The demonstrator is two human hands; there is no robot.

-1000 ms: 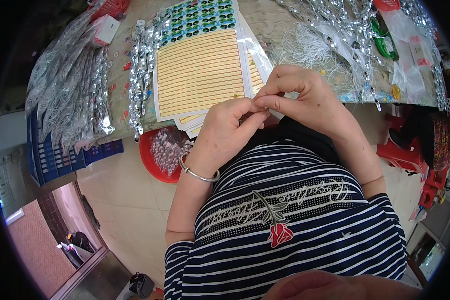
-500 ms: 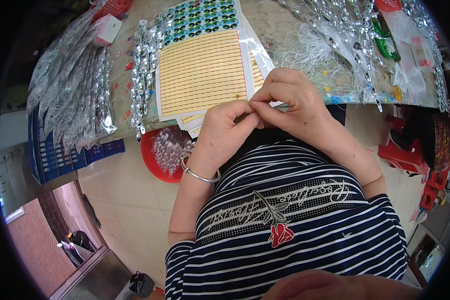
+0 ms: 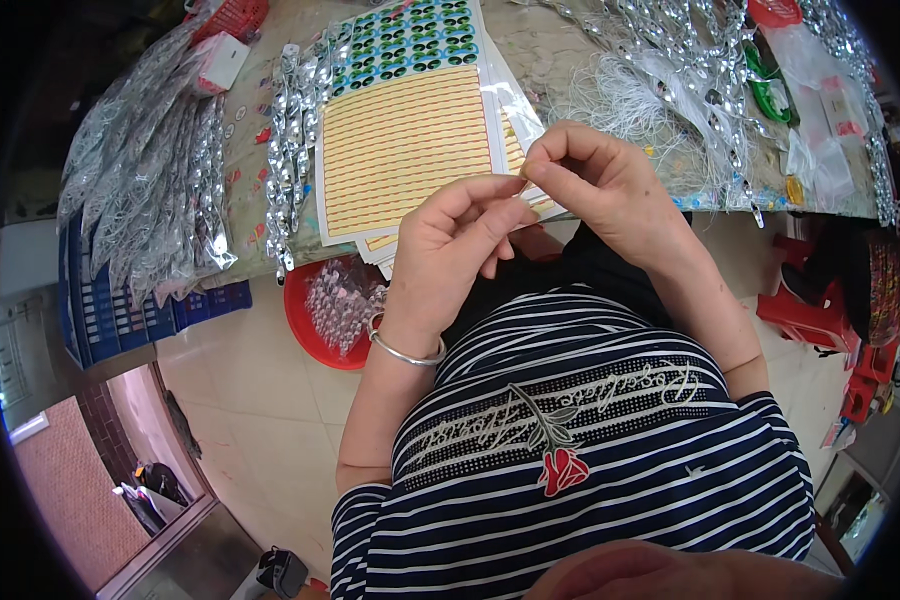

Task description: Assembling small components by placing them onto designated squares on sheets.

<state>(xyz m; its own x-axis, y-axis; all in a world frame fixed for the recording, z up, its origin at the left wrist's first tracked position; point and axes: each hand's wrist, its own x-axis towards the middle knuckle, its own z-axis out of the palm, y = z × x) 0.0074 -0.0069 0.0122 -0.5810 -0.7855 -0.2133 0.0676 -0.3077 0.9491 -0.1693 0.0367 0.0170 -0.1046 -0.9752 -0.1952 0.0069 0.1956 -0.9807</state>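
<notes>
Above the near table edge my two hands meet, fingertips almost touching. My left hand [image 3: 448, 240], with a metal bangle on its wrist, pinches thumb against fingers. A tiny item shows at the fingertips, too small to name. My right hand [image 3: 615, 195] also has thumb and forefinger pressed together at that spot. Just beyond them lies a sheet of narrow yellow stickers with red lines [image 3: 405, 150]. Farther up, a sheet of green, blue and black eye-like stickers [image 3: 410, 42] adjoins it. More sheets [image 3: 500, 85] stick out underneath.
Bagged silver strips [image 3: 150, 170] overhang the table's left side, beside a white box [image 3: 220, 65] and loose silver strips [image 3: 288, 150]. White strings [image 3: 620, 95] and a green basket [image 3: 767, 85] lie right. A red basin [image 3: 295, 325] of shiny beads stands below, near a blue crate [image 3: 95, 325].
My right hand has shifted slightly up and right. My left hand has turned a little, its thumb and fingers now more spread out. The small yellow bit by the left forefinger no longer shows there.
</notes>
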